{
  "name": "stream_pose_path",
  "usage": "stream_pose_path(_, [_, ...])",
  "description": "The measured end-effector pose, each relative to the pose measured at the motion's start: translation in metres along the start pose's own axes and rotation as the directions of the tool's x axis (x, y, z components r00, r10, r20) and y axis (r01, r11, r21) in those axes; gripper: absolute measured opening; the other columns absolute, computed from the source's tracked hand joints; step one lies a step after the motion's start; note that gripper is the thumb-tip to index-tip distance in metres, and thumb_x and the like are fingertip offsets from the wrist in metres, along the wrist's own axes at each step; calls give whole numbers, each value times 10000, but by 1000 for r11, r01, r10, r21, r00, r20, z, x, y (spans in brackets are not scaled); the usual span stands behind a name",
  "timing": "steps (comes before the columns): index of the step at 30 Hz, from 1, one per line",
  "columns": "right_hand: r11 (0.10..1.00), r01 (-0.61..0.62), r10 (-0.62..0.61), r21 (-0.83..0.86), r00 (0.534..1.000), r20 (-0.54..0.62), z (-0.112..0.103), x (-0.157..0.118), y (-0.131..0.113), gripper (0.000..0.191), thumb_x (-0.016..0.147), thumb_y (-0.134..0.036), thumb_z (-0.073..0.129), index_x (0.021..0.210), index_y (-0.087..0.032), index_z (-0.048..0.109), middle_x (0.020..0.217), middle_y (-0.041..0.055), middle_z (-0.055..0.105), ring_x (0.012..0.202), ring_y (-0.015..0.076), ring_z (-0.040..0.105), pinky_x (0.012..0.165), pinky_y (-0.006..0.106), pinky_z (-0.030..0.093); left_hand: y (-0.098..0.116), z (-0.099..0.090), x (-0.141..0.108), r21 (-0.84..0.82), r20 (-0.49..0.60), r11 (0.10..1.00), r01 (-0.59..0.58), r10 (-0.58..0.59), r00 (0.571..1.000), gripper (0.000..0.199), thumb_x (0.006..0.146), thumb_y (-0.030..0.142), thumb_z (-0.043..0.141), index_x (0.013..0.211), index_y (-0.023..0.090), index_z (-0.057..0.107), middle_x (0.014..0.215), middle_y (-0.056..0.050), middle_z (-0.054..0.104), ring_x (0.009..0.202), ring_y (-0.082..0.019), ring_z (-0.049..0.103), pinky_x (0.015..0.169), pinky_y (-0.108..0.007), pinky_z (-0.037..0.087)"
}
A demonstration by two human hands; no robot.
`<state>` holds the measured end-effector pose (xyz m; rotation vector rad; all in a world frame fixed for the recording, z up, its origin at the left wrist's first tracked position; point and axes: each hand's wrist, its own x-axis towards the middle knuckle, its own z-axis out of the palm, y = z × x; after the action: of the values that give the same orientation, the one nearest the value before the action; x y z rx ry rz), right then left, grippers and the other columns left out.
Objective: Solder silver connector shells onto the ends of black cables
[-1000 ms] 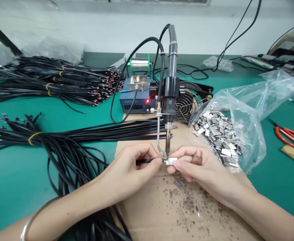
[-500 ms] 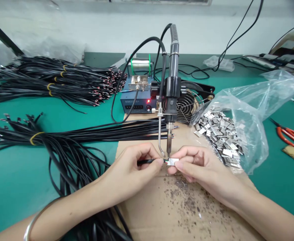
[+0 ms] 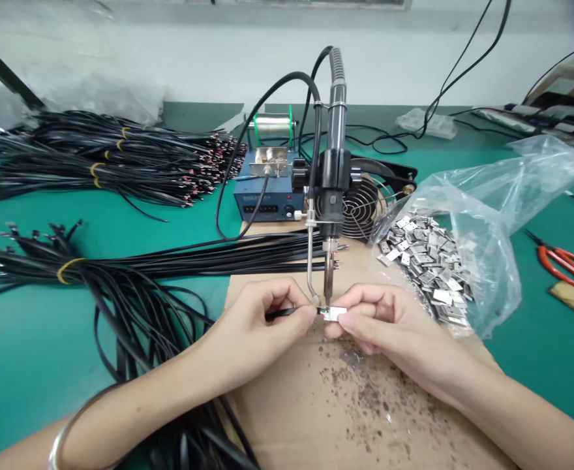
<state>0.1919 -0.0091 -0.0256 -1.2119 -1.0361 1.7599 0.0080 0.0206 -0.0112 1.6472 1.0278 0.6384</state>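
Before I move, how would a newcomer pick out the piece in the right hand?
Start at the brown cardboard in the middle, then find the upright soldering iron above it. By the iron's downward tip, the right hand pinches a small, flat, silvery-white piece. Unlike the loose metal pieces heaped farther right, it is held, with the wires of a black cable at its left end.

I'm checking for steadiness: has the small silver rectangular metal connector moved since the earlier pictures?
No, not visibly: against the upright grey-and-black soldering iron, the connector keeps its place, its left end by the tip.
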Motion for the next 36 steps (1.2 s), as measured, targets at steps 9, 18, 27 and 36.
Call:
stream_pose_path(9, [1000, 11, -11, 19, 1000, 2, 0, 1, 1, 215, 676, -322, 778, 760, -149, 681, 704, 80, 749, 433, 41, 408, 428, 156, 301, 0, 1, 0, 25, -1, 1000, 1, -1, 1000, 196, 787, 199, 531, 603, 137, 550, 572, 47, 498, 520, -71, 396, 473, -173, 302])
stream_pose_path(18, [1000, -28, 27, -12, 998, -61, 3, 4, -2, 207, 626, -260, 785, 737, -145, 654, 672, 63, 742, 398, 37, 397, 409, 169, 295, -2, 0, 1, 62, -9, 998, 0, 0, 1000, 189, 783, 198, 533, 603, 145, 559, 590, 36, 548, 543, -77, 452, 490, -161, 353])
stream_pose_path(27, [999, -31, 29, -44, 999, -44, 4, 4, -5, 178, 623, -246, 761, 705, -140, 645, 674, 67, 738, 393, 43, 401, 408, 183, 314, -3, -2, -1, 88, 0, 993, -81, 81, 997, 168, 784, 184, 551, 634, 139, 613, 604, 23, 585, 553, -85, 474, 496, -177, 351])
stream_pose_path(36, [999, 28, -29, -30, 999, -23, 1, 4, 3, 158, 671, -260, 747, 734, -149, 654, 681, 69, 744, 393, 43, 403, 403, 171, 313, -1, 2, -1, 101, -51, 995, -21, 27, 998, 186, 778, 186, 531, 600, 137, 550, 573, 44, 523, 515, -63, 416, 455, -146, 321])
